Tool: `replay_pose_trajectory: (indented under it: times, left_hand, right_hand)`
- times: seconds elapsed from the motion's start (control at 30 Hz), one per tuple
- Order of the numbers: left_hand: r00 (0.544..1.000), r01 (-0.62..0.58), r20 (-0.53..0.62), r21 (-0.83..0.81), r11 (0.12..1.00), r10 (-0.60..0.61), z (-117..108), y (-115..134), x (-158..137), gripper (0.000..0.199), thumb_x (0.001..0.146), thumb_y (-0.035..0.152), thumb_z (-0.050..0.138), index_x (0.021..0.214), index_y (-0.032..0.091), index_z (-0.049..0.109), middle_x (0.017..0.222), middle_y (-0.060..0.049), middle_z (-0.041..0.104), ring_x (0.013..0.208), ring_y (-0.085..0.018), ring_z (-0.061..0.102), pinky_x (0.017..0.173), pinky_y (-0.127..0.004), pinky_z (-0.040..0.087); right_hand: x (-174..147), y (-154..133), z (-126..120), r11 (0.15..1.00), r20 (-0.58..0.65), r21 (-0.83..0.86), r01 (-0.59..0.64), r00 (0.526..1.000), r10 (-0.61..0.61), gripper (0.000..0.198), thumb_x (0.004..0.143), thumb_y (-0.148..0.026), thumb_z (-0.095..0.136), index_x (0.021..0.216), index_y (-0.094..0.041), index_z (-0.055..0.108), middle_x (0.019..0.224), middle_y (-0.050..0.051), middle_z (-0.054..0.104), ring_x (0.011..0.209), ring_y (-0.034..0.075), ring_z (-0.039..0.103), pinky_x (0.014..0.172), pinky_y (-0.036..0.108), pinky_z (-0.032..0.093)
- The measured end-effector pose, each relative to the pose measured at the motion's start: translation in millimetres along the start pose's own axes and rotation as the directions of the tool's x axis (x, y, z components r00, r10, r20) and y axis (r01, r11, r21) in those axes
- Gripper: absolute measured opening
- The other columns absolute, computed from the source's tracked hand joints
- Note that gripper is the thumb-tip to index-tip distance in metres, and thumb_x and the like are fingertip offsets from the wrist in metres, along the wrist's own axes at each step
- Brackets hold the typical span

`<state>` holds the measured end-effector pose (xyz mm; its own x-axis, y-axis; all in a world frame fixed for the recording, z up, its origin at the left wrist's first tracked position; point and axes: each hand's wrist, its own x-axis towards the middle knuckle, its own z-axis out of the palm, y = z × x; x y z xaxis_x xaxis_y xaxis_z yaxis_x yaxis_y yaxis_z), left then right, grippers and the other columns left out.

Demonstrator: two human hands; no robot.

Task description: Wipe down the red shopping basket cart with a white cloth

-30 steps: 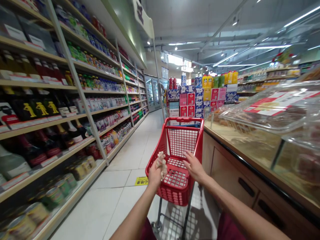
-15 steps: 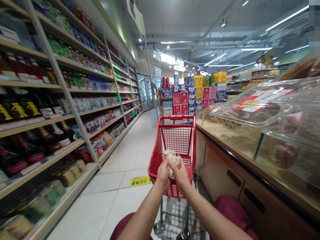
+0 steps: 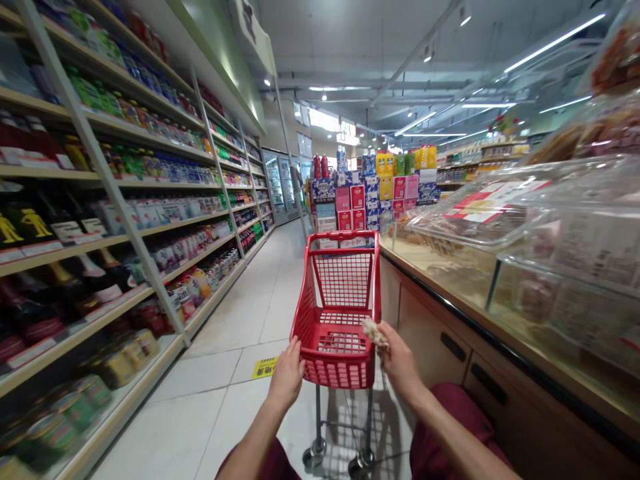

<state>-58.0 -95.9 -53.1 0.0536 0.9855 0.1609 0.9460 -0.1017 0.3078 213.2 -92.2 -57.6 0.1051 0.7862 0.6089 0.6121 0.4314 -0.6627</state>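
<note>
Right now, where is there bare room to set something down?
Bare: the cart basket, between its walls; the floor tiles between that and the left shelves. Crowded: those shelves, lined with bottles; the right counter, under clear packaging; the basket's near corners, by the left hand and right hand.

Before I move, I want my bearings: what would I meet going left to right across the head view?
Shelves, floor sign, left hand, cart, cloth, right hand, plastic box.
</note>
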Motion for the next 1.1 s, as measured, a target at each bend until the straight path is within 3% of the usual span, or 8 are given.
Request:
replay_pose_trajectory:
  times: [0.23,0.4,0.5,0.6,0.73,0.83,0.97,1.1]
  left_hand:
    - [0.998,-0.046,0.054,0.079,0.996,0.041,-4.3,24.3,-0.7,0.055,0.072,0.005,0.029,0.124,0.017,0.041,0.136,-0.005,0.036,0.126,-0.021,0.028,0.103,-0.043,0.024]
    - [0.994,-0.051,0.101,0.113,0.992,0.040,-7.7,38.2,-3.7,0.063,0.068,0.002,0.031,0.125,0.028,0.038,0.137,0.005,0.033,0.130,-0.025,0.015,0.103,-0.054,0.015]
    - [0.995,-0.068,0.077,0.058,0.996,0.064,-4.2,52.3,-2.8,0.061,0.069,0.003,0.029,0.125,0.028,0.039,0.136,0.005,0.036,0.130,-0.026,0.016,0.103,-0.054,0.012]
    - [0.994,-0.087,0.067,0.017,0.996,0.086,-0.1,67.1,-0.4,0.057,0.071,0.006,0.031,0.123,0.027,0.042,0.134,0.003,0.040,0.128,-0.026,0.020,0.102,-0.053,0.015]
    - [0.988,-0.134,0.077,-0.006,0.991,0.134,3.1,76.2,2.6,0.056,0.073,0.007,0.032,0.123,0.031,0.041,0.132,0.004,0.042,0.127,-0.024,0.021,0.103,-0.053,0.013]
    - [0.985,-0.159,0.074,0.002,0.987,0.158,3.9,76.8,3.5,0.058,0.073,0.005,0.029,0.124,0.029,0.040,0.133,0.003,0.041,0.128,-0.023,0.020,0.104,-0.052,0.009]
    - [0.986,-0.143,0.087,-0.003,0.990,0.143,4.6,83.8,4.8,0.058,0.073,0.003,0.026,0.127,0.022,0.037,0.134,-0.002,0.040,0.127,-0.021,0.023,0.105,-0.050,0.010]
    - [0.984,-0.140,0.113,-0.004,0.990,0.140,4.7,91.5,7.6,0.060,0.071,0.002,0.026,0.130,0.014,0.030,0.135,-0.007,0.037,0.128,-0.020,0.023,0.105,-0.045,0.014]
  right_hand:
    - [-18.6,-59.7,87.2,0.949,0.340,-0.180,0.257,0.922,-0.185,0.040,0.077,-0.003,0.041,0.111,-0.016,0.055,0.118,0.012,0.054,0.114,0.022,0.045,0.097,0.044,0.032]
    - [-7.9,-18.2,45.8,0.893,0.402,-0.199,0.403,0.865,-0.301,0.039,0.080,-0.006,0.041,0.114,-0.021,0.053,0.119,0.010,0.054,0.117,0.022,0.042,0.096,0.047,0.033]
    - [-4.0,15.7,12.6,0.903,0.293,-0.335,0.271,0.940,-0.173,0.040,0.080,-0.004,0.038,0.113,-0.018,0.054,0.121,0.013,0.051,0.120,0.024,0.038,0.096,0.050,0.031]
    - [-7.2,10.3,28.3,0.914,0.236,-0.367,0.172,0.968,-0.087,0.042,0.078,-0.003,0.038,0.116,-0.016,0.052,0.124,0.016,0.048,0.121,0.026,0.036,0.097,0.049,0.031]
    - [-11.4,-14.1,68.8,0.926,0.305,-0.235,0.296,0.927,-0.219,0.047,0.078,-0.002,0.039,0.121,-0.018,0.047,0.125,0.013,0.048,0.121,0.023,0.037,0.097,0.046,0.032]
    - [-3.9,1.1,49.3,0.908,0.330,-0.231,0.350,0.906,-0.265,0.044,0.079,-0.003,0.039,0.119,-0.020,0.050,0.125,0.010,0.049,0.121,0.022,0.037,0.098,0.046,0.031]
    - [2.9,25.8,14.9,0.911,0.231,-0.367,0.187,0.967,-0.106,0.040,0.079,-0.004,0.039,0.115,-0.015,0.054,0.125,0.015,0.048,0.122,0.025,0.035,0.098,0.049,0.030]
    - [-8.9,6.8,48.6,0.920,0.230,-0.309,0.239,0.958,-0.172,0.045,0.077,-0.002,0.041,0.119,-0.016,0.050,0.125,0.014,0.047,0.121,0.024,0.036,0.097,0.045,0.034]
